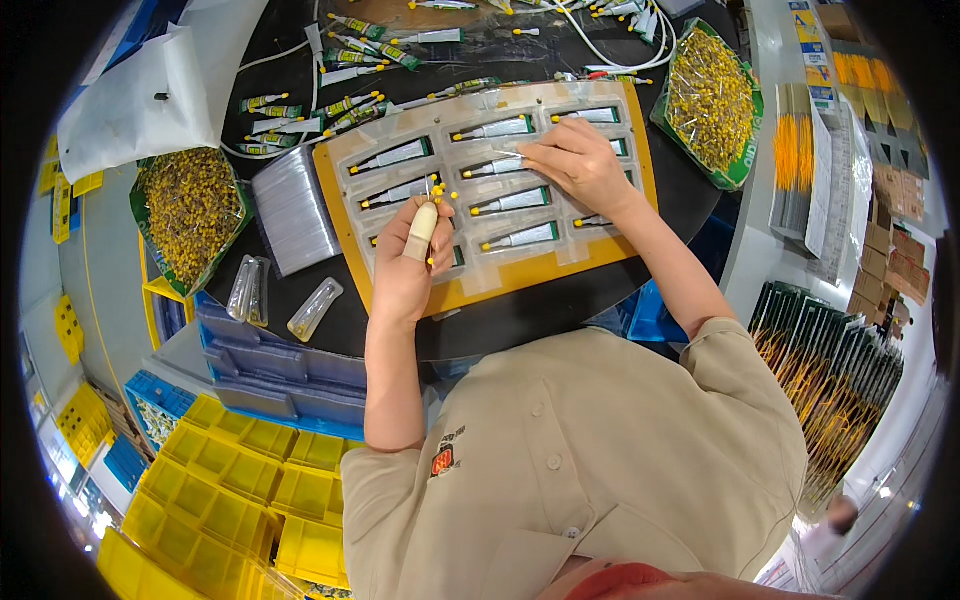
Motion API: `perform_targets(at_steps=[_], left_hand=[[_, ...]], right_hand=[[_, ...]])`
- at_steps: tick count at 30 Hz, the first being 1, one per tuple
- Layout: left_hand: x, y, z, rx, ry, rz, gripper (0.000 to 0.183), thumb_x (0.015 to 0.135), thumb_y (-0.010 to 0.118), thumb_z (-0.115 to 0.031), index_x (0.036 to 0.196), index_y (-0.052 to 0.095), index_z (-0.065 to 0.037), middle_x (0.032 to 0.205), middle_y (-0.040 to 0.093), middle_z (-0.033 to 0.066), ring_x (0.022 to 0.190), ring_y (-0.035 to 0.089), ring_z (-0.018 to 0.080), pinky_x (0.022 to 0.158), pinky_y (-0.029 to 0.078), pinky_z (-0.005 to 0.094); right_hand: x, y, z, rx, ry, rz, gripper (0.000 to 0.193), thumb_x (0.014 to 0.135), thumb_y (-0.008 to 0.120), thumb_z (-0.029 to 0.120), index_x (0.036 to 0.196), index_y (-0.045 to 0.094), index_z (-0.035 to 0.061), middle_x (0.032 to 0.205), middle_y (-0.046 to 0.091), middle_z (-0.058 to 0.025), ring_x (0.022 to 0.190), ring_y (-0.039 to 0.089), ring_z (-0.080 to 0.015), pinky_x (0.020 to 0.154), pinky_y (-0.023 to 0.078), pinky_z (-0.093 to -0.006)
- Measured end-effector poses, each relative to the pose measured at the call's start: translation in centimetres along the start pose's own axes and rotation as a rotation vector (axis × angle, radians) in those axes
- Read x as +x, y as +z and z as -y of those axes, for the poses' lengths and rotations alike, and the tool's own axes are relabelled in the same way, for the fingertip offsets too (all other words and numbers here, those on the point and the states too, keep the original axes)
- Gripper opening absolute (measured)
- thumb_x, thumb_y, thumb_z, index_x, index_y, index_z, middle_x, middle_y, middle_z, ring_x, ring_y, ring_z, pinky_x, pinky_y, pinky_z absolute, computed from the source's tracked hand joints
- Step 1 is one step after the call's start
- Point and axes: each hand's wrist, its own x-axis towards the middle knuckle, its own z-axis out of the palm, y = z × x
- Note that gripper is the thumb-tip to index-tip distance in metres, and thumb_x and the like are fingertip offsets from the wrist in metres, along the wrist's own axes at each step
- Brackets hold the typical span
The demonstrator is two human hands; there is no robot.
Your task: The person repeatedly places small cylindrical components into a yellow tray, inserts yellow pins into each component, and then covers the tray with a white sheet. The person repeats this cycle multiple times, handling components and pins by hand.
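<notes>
My left hand (405,255), with a cream finger cot on one finger, is closed around several yellow-headed pins (438,190) whose heads stick out past the fingertips. It hovers over the lower left of a clear plastic tray (465,263) on a yellow board (520,288). The tray's pockets hold small white-and-green tubes (515,235) with yellow tips. Over the upper middle of the tray, my right hand (580,170) pinches a thin pin (508,153) beside a tube (498,167). Its head end cannot be made out.
Boxes heaped with yellow-headed pins stand left (190,215) and right (710,100). A stack of clear plastic sheets (293,210) lies left of the tray, above clear plastic shells (315,308). Loose tubes (360,45) and a white cable (668,45) cover the far table. Yellow bins (215,470) stand lower left.
</notes>
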Motion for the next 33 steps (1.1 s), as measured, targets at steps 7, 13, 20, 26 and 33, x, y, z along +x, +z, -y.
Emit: perform_targets(at_steps=[7,13,20,26,33], left_hand=[[-0.7,0.1,0.7,0.063,0.081,-0.017,0.017,0.106,0.049,-0.020,0.105,0.059,-0.006,0.072,0.046,-0.0053,0.056,0.034,0.0030,0.052,0.027,0.0199],[-1.7,0.5,1.9,0.074,0.061,-0.071,0.015,0.104,0.048,-0.012,0.107,0.061,-0.005,0.072,0.047,-0.0057,0.057,0.035,0.0032,0.052,0.028,0.0195],[-1.6,2.8,3.4,0.593,0.062,0.015,0.017,0.103,0.050,-0.011,0.103,0.066,-0.004,0.071,0.050,-0.0064,0.060,0.041,0.0027,0.052,0.031,0.0193],[-2.3,1.8,3.5,0.118,-0.325,0.217,0.015,0.103,0.054,-0.017,0.103,0.064,-0.006,0.070,0.048,-0.0047,0.054,0.035,0.0052,0.049,0.026,0.0219],[-3.9,1.3,2.2,-0.072,-0.765,0.272,0.030,0.101,0.058,-0.026,0.109,0.062,0.003,0.068,0.048,-0.0022,0.051,0.034,0.0061,0.046,0.026,0.0226]], right_hand=[[-1.9,-0.8,2.3,0.030,-0.028,0.026,0.022,0.075,0.082,0.010,0.096,0.076,0.0073,0.078,0.062,-0.0036,0.073,0.059,-0.0222,0.067,0.049,-0.0343],[-4.0,-1.8,4.3,0.019,0.002,0.033,0.022,0.077,0.081,0.012,0.098,0.076,0.0102,0.082,0.061,-0.0024,0.075,0.060,-0.0198,0.067,0.047,-0.0340],[-2.9,-2.8,7.4,0.077,-0.004,0.011,0.034,0.079,0.078,0.015,0.113,0.073,0.0128,0.107,0.067,-0.0048,0.095,0.063,-0.0258,0.085,0.051,-0.0393],[-1.1,-2.9,7.0,0.236,-0.272,0.162,0.037,0.081,0.068,0.014,0.117,0.069,0.0111,0.098,0.064,-0.0031,0.089,0.063,-0.0215,0.070,0.055,-0.0336],[-1.3,-4.6,7.3,0.384,-0.337,0.383,0.012,0.080,0.068,0.013,0.087,0.061,0.0065,0.081,0.055,-0.0024,0.079,0.060,-0.0203,0.063,0.054,-0.0317]])
